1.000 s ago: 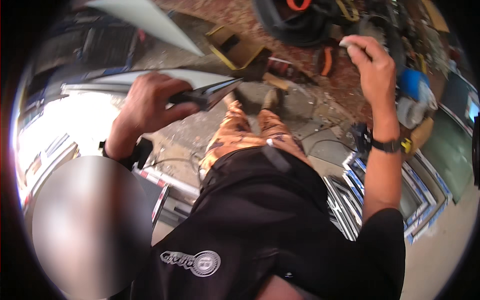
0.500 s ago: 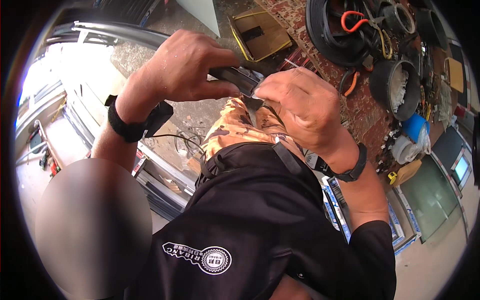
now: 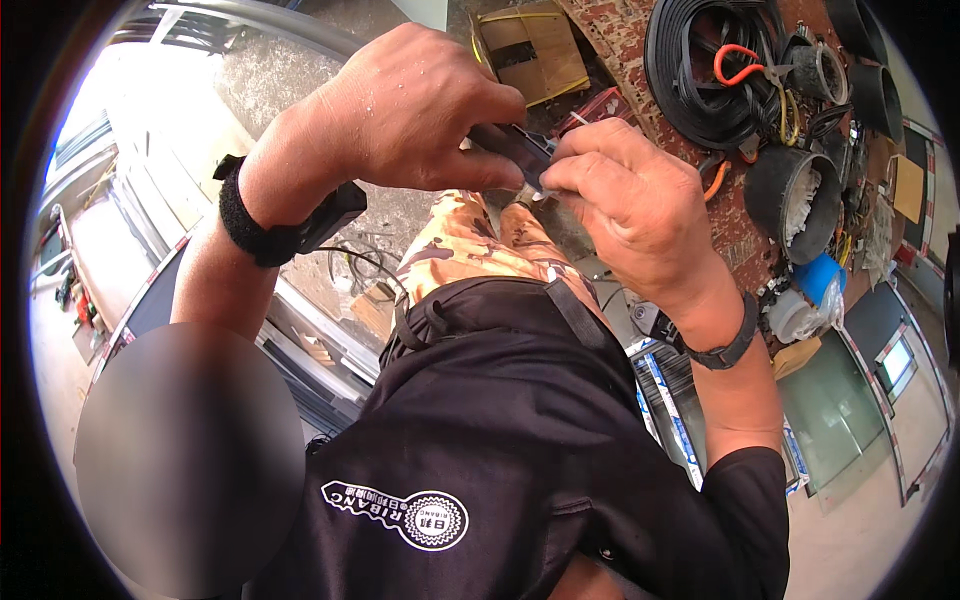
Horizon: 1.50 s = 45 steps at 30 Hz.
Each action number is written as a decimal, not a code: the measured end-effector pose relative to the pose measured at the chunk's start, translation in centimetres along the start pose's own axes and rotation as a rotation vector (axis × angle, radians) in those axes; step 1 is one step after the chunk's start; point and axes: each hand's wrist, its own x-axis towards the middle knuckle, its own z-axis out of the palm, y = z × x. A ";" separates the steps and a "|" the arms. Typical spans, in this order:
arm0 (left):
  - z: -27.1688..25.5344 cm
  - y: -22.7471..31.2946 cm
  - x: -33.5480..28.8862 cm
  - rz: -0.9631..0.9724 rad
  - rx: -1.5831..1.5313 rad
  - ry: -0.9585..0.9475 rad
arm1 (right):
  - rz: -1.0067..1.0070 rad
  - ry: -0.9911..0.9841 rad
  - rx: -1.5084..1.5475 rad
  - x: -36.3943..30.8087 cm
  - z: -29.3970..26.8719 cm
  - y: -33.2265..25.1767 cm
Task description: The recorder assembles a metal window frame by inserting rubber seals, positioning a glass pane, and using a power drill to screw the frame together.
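Note:
My left hand (image 3: 420, 110) is closed around one end of a short dark grey channel-shaped piece (image 3: 512, 148), gripping it between thumb and fingers. At the piece's other end, my right hand (image 3: 640, 205) has thumb and fingertips pinched together. Those fingertips touch the end of the piece, where a small pale bit shows; what exactly they pinch is hidden. Both hands are raised in front of my body, over my patterned trousers (image 3: 450, 235).
To the right is a bench with a worn red covering (image 3: 730, 165). On it lie a black strip coil (image 3: 668, 75), an orange-handled tool (image 3: 735, 62) and a black tub (image 3: 768, 195). A cardboard box (image 3: 545, 75) sits beyond my hands; a glass pane (image 3: 835, 415) stands lower right.
Both hands and the grey piece have shifted slightly right in the picture, and the background has moved too. The grip on the piece looks the same.

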 end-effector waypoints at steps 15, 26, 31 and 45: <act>0.7 0.5 0.5 -0.007 0.066 0.047 | -0.313 -0.020 -0.485 0.4 -0.1 -0.3; 3.7 3.3 0.7 -0.119 0.162 0.454 | -0.160 -0.007 -0.253 0.6 -0.5 0.8; 4.1 3.4 0.8 -0.166 0.194 0.472 | -0.191 -0.021 -0.252 1.0 -1.0 0.8; 4.4 3.8 0.4 -0.190 0.211 0.462 | -0.028 0.071 -0.074 -0.3 0.3 1.1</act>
